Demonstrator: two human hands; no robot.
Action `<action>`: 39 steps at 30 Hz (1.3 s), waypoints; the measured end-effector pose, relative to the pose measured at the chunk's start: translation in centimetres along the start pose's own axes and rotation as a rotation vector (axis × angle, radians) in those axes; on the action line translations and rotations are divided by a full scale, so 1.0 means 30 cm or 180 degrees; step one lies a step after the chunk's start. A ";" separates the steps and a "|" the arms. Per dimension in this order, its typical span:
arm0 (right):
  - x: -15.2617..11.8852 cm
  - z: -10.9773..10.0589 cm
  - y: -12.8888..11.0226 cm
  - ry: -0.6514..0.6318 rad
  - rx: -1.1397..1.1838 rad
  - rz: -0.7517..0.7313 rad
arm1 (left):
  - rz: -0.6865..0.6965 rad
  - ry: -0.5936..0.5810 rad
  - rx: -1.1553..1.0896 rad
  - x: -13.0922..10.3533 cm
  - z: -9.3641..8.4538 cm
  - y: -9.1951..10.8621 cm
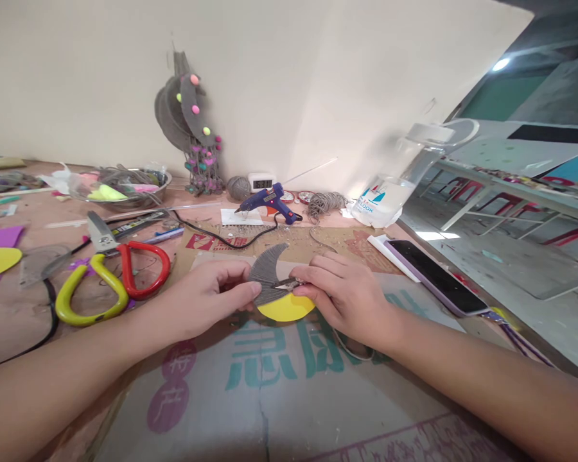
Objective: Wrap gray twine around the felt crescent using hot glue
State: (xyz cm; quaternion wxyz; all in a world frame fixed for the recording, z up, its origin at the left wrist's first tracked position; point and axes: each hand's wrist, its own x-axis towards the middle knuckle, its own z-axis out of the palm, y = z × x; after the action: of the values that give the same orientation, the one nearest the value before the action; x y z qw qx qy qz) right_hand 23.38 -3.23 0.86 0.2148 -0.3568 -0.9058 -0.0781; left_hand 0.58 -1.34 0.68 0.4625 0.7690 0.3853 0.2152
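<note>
At the far left of the table (24,221), a yellow foam piece (0,263) overlaps a purple sheet (2,256). Farther back and to its right stands a metal bowl (161,186) of craft bits, and in front of that lie large scissors (113,256) with one yellow and one red handle. The left hand (216,295) comes next, its thumb and fingers closed on the left edge of a crescent (272,276), which is held over the near middle of the table, above a printed cardboard sheet (212,398). Grey yarn covers the crescent's upper part; its lower right is bare yellow. Behind it, a grey ornament (190,115) with coloured pompoms hangs against the pale wall, and a blue glue gun (272,202) sits beside a small digital clock (261,182). The right hand (347,295) pinches a small pointed metal tool (286,284) against the crescent, its fingertips together. Farther back are a loose coil of grey yarn (326,205) and, to its right, a clear bottle (390,186). Nearer on the right, a phone (438,276) lies near the table edge.
</note>
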 end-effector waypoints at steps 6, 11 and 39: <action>-0.001 0.000 -0.008 0.0111 0.0066 0.0060 | -0.0001 0.0103 0.0127 0.003 0.001 -0.003; 0.001 -0.004 -0.014 0.0064 -0.0041 -0.0053 | -0.0040 0.0155 0.0217 0.005 0.001 -0.010; 0.002 0.004 -0.001 -0.0110 0.0035 -0.0073 | -0.0053 -0.0051 -0.0158 0.007 0.005 -0.023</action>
State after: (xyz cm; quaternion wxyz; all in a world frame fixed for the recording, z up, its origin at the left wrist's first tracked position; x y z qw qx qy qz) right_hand 23.28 -3.18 0.79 0.2002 -0.3465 -0.9138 -0.0695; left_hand 0.53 -1.06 -0.01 0.4863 0.7557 0.3825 0.2147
